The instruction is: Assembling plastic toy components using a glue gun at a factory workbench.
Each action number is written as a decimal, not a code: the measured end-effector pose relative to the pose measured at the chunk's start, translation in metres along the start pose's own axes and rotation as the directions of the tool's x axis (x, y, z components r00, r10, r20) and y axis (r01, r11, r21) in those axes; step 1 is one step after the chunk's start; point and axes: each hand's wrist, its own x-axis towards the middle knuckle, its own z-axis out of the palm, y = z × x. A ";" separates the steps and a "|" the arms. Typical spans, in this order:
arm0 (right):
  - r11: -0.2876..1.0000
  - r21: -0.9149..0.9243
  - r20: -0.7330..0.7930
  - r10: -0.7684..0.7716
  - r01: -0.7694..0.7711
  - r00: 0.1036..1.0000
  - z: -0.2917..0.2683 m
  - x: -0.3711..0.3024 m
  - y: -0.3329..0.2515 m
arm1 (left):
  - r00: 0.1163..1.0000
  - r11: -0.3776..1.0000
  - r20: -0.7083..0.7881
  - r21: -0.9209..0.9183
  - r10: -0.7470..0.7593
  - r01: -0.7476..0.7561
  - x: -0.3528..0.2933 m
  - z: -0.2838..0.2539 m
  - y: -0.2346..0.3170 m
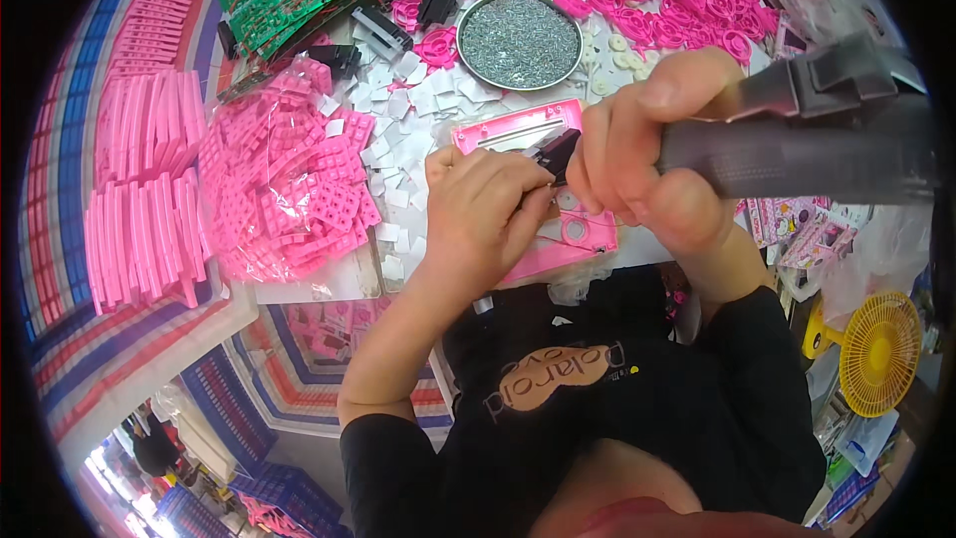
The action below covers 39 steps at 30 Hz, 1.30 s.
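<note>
My right hand [647, 144] is wrapped round a dark grey power screwdriver [797, 154], whose body reaches toward the right edge. Its tip is hidden behind my fingers. My left hand [488, 204] is closed, fingertips pinched beside a small black part [560, 151]; what they hold is hidden. Both hands are over an open pink plastic casing [593, 232] with a silvery strip inside, lying near the table's front edge. Just beyond it stands a round metal dish [461, 55] full of small silver screws [520, 40].
White paper squares [396, 154] are scattered left of the casing. A clear bag of pink keypad pieces [289, 179] and stacked pink strips [144, 239] lie further left. Green circuit boards [299, 0] and pink rings [667, 5] are at the back. A yellow fan [879, 354] stands right.
</note>
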 end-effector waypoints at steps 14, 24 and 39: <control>0.989 -0.143 -0.076 -0.059 0.047 0.995 0.015 0.006 0.013 | 0.967 0.948 -0.114 0.202 -0.229 0.248 -0.013 0.004 0.011; 0.982 -0.188 -0.029 -0.007 0.001 1.000 -0.006 0.001 0.050 | 0.989 0.936 -0.094 0.324 -0.115 0.140 -0.033 0.015 -0.011; 0.975 -0.219 0.055 -0.015 0.027 0.998 -0.024 -0.013 0.069 | 0.987 0.951 -0.141 0.288 -0.077 0.116 -0.035 0.020 -0.016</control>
